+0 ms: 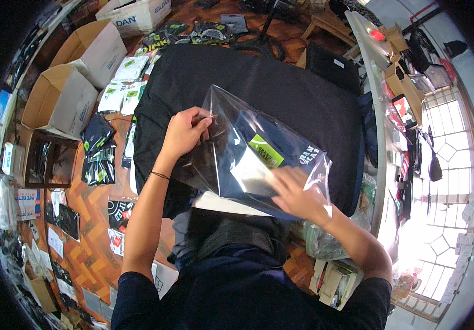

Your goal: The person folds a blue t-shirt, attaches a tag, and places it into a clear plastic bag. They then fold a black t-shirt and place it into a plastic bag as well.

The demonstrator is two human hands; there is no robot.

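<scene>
A clear plastic bag (217,157) lies slantwise over the black-covered table in front of me. Inside it is a folded navy garment (248,129), apparently a T-shirt, with white print and a lime-green label (266,151). My left hand (186,131) pinches the bag's loose, empty left part between thumb and fingers. Over the garment's lower right, my right hand (296,192) rests on the plastic with its fingers stretched out, slightly blurred by motion. A white sheet or board (226,204) sticks out beneath the bag along the near edge.
Black cloth (237,71) covers the table. Open cardboard boxes (63,102) stand at the left, with bagged white shirts (121,96) and dark bagged garments (100,159) on the wooden floor beside them. A long white counter (380,137) holding assorted items runs along the right.
</scene>
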